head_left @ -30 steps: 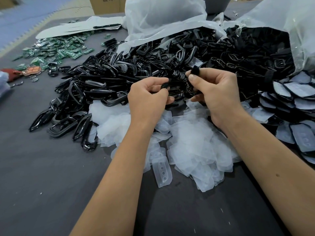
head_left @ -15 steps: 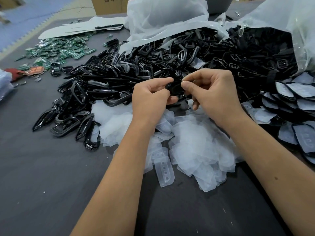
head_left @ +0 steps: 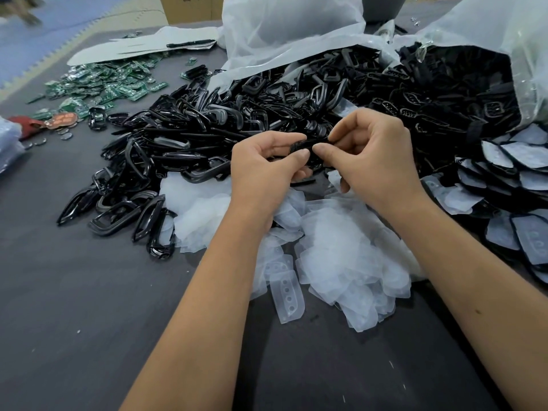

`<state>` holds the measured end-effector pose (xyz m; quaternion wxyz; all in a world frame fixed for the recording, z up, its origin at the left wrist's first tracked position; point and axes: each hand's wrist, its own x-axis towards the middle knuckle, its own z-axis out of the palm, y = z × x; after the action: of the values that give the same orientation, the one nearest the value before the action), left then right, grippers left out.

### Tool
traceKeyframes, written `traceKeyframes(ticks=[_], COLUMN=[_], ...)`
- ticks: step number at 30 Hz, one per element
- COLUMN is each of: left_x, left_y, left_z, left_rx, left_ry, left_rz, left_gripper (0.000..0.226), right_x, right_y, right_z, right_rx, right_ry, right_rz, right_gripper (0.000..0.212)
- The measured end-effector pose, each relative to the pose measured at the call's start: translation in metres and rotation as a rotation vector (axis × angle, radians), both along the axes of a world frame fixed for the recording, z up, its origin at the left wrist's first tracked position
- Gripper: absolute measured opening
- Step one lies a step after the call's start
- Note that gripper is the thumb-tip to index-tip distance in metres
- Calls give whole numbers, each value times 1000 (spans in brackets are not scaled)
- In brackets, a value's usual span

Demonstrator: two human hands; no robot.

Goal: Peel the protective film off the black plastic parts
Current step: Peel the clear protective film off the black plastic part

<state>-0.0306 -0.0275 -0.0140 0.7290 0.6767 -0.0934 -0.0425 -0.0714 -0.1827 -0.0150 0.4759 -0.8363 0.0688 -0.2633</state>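
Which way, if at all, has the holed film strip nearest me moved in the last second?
No. The holed film strip lies where it did, at the near edge of the peeled film pile, pointing the same way.

A small assembly workshop: a dark worktable (head_left: 89, 321) heaped with black parts (head_left: 184, 143), peeled films (head_left: 341, 247), green circuit boards (head_left: 112, 84), bulk plastic bags (head_left: 284, 28), and a cardboard box (head_left: 189, 7) behind.

black plastic parts (head_left: 189, 149): super glossy | peeled film (head_left: 341, 253): cloudy, thin plastic | desk (head_left: 74, 307): matt grey cloth-ish
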Motion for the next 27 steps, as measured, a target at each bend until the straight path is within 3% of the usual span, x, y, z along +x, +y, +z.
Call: traceKeyframes(ticks=[3, 6, 8, 16, 25, 27], left_x=[0, 0, 0, -1, 0, 0], left_y=[1, 3, 2, 0, 0, -1], left_z=[2, 4, 5, 6, 5, 3], left_rx=[-75, -147, -165, -118, -66, -41], left_ry=[23, 45, 39, 0, -47, -71], left_rz=[-40, -90, -115, -88, -90, -68], left_gripper=[21, 21, 20, 13, 17, 17], right_x=[2, 3, 2, 1, -1, 0], right_y=[-7, -12, -12, -13, -9, -9], right_z=[2, 6, 8, 14, 18, 18], right_rx=[81, 350, 410, 303, 370, 282], right_ry=[72, 141, 126, 107, 139, 126], right_rz=[1, 194, 247, 244, 264, 218], right_gripper=[30, 17, 11, 14, 8, 8])
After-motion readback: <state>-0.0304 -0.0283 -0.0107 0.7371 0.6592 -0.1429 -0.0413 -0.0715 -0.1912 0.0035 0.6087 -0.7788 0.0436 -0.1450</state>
